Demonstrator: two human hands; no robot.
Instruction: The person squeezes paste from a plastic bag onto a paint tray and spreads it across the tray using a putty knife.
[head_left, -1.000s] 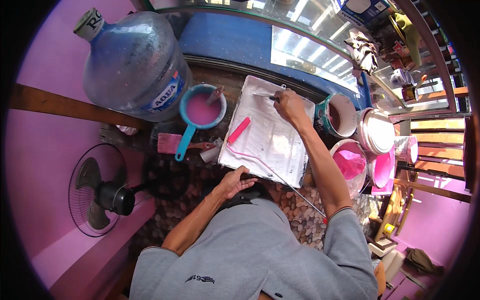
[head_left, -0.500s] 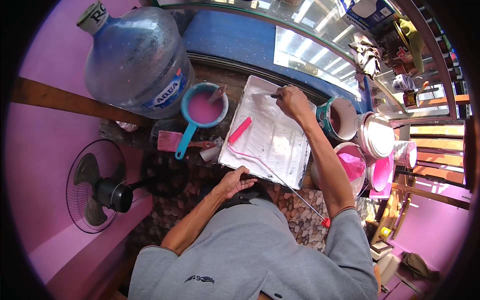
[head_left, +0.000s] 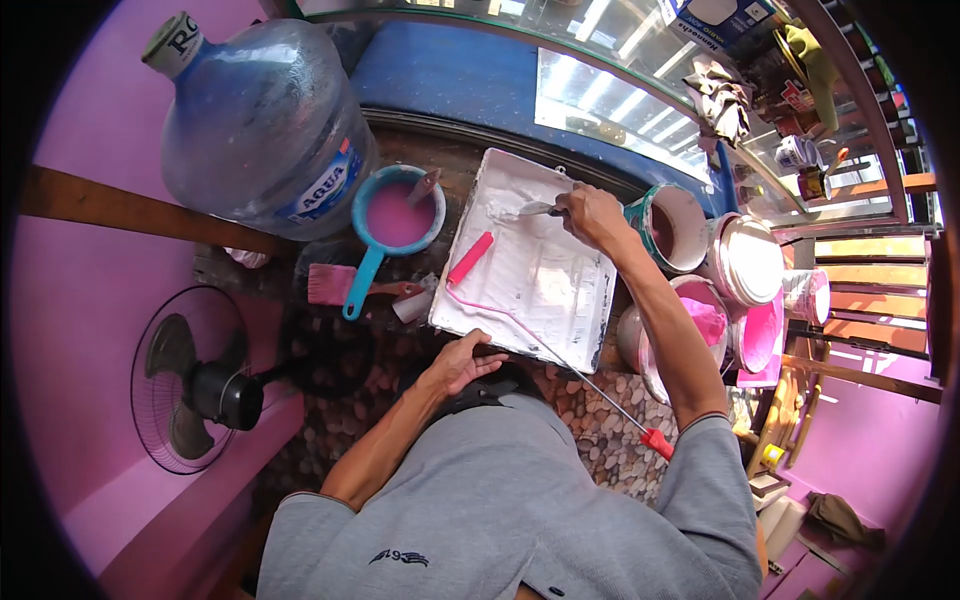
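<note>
A white, paint-smeared paint tray [head_left: 570, 310] lies tilted across the dark bench. My right hand [head_left: 597, 218] is closed round the dark handle of a putty knife [head_left: 538, 209], its metal blade against the white coating in the tray's upper part. At the near rim, my left hand [head_left: 462, 366] holds the tray's edge, thumb at the rim and fingers stretched along below it. Across the tray rests a small paint roller [head_left: 470, 259] with a pink sleeve, a thin wire shaft and a red handle end [head_left: 656, 443] sticking out past the near side.
Left of the tray sit a blue dipper [head_left: 368, 270] of pink paint holding a brush, and a pink-stained paintbrush [head_left: 331, 284]. A large water bottle [head_left: 265, 120] stands behind. Paint buckets [head_left: 750, 258] crowd the right. A fan [head_left: 195, 385] is at the left, a glass case [head_left: 620, 65] beyond.
My right hand has turned the putty knife and drawn it slightly nearer, with a scraped white streak by the blade. My left hand stays at the rim. The whole view has shifted slightly.
</note>
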